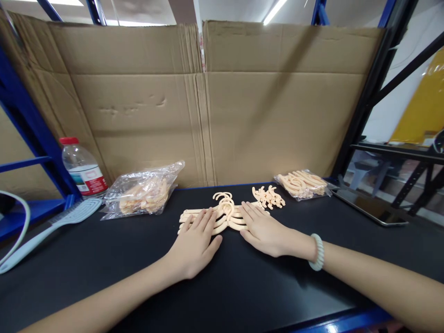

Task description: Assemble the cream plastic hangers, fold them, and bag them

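Several small cream-coloured hangers (pixel 227 221) lie overlapped on the black tabletop, their hooks pointing away from me. My left hand (pixel 197 240) rests flat over their left arms, fingers stretched out. Over the right arms lies my right hand (pixel 261 227), also flat with its fingers extended; a pale coiled band circles that wrist. The palms and fingers hide parts of the hangers. Just beyond my right hand is a loose pile of small cream pieces (pixel 268 197).
Clear plastic bags hold cream pieces at the back left (pixel 144 192) and back right (pixel 303 184). On the left are a red-capped bottle (pixel 85 169) and a pale blue hairbrush (pixel 65 222). A dark tablet (pixel 369 206) lies at right. Cardboard panels (pixel 145 106) stand behind.
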The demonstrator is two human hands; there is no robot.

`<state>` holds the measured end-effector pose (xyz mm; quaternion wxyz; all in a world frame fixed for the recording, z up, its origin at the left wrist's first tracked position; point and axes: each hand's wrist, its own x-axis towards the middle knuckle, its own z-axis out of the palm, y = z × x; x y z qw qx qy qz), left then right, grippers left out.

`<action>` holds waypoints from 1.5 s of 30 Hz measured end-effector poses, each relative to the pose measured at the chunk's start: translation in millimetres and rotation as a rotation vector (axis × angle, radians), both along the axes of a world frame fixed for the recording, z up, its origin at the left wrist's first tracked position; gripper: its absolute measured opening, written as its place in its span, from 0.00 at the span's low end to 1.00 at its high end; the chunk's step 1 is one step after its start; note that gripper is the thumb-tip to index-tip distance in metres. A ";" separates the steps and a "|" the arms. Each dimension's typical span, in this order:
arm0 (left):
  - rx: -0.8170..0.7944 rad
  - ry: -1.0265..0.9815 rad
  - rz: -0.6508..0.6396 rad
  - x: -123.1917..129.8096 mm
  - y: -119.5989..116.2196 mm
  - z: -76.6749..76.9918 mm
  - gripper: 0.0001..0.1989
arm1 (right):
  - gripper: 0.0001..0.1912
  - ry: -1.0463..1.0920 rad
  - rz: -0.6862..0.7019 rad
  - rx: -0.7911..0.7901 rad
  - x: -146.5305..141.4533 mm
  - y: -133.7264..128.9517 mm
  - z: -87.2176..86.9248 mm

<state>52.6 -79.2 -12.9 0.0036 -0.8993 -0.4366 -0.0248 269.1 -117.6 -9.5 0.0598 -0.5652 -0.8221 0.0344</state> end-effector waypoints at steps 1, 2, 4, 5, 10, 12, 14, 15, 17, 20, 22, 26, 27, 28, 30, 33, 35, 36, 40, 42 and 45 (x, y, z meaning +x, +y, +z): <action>0.005 -0.001 0.005 0.9 4.3 0.1 0.33 | 0.35 -0.006 0.003 0.008 0.3 4.8 0.0; 0.007 -0.001 0.008 2.2 8.7 0.0 0.33 | 0.35 -0.007 0.004 0.017 1.1 9.5 -0.5; 0.011 -0.005 0.006 5.6 17.1 -0.7 0.32 | 0.35 -0.004 0.000 0.025 4.6 18.2 -2.6; 0.013 -0.009 0.002 7.6 20.9 -1.1 0.32 | 0.35 0.002 -0.002 0.029 7.2 22.3 -4.1; 0.039 -0.034 -0.024 19.9 35.4 -2.7 0.31 | 0.36 0.048 0.010 0.071 23.2 41.1 -13.1; 0.049 -0.047 -0.029 24.2 39.5 -3.0 0.30 | 0.36 0.068 0.014 0.094 27.5 47.2 -16.3; 0.053 -0.056 -0.024 27.2 42.7 -3.2 0.29 | 0.35 0.083 0.016 0.111 29.7 51.9 -18.3; 0.054 -0.057 -0.021 28.1 43.9 -3.3 0.29 | 0.35 0.086 0.019 0.114 30.6 53.8 -18.5; 0.057 -0.059 -0.020 28.8 45.7 -3.8 0.30 | 0.35 0.100 0.034 0.132 33.9 56.7 -16.3; 0.063 -0.065 -0.018 28.1 46.8 -4.8 0.30 | 0.32 0.132 0.043 0.192 49.3 58.9 -5.0; 0.063 -0.068 -0.015 27.5 46.7 -5.5 0.31 | 0.31 0.133 0.037 0.221 68.3 57.6 5.9; 0.052 -0.076 -0.009 26.6 45.3 -5.4 0.30 | 0.39 0.008 0.071 0.129 110.8 51.6 18.4; 0.048 -0.079 -0.008 26.4 44.9 -5.0 0.30 | 0.39 -0.008 0.062 0.076 118.6 51.1 17.1; 0.044 -0.081 -0.008 26.1 44.5 -4.4 0.30 | 0.39 -0.010 0.044 0.036 124.4 51.8 13.9; 0.039 -0.087 -0.010 25.2 43.7 -3.3 0.30 | 0.35 0.009 0.008 -0.006 130.6 56.3 3.6; 0.038 -0.099 -0.014 23.3 42.9 -2.4 0.30 | 0.31 0.027 -0.012 0.007 131.2 67.7 -13.1; 0.045 -0.112 -0.015 21.9 42.8 -2.6 0.30 | 0.30 0.034 -0.014 0.032 130.5 73.8 -19.6; 0.052 -0.121 -0.016 21.3 42.8 -3.0 0.29 | 0.29 0.039 -0.017 0.046 130.4 75.4 -20.7; 0.086 -0.165 -0.024 19.2 42.5 -4.6 0.27 | 0.27 0.053 -0.027 0.099 130.6 71.5 -10.9; 0.146 -0.218 -0.049 18.1 40.4 -4.1 0.26 | 0.25 0.062 -0.026 0.157 126.6 64.5 0.2; 0.293 -0.311 -0.136 14.9 34.0 -0.8 0.20 | 0.20 0.086 -0.004 0.295 110.1 50.8 15.3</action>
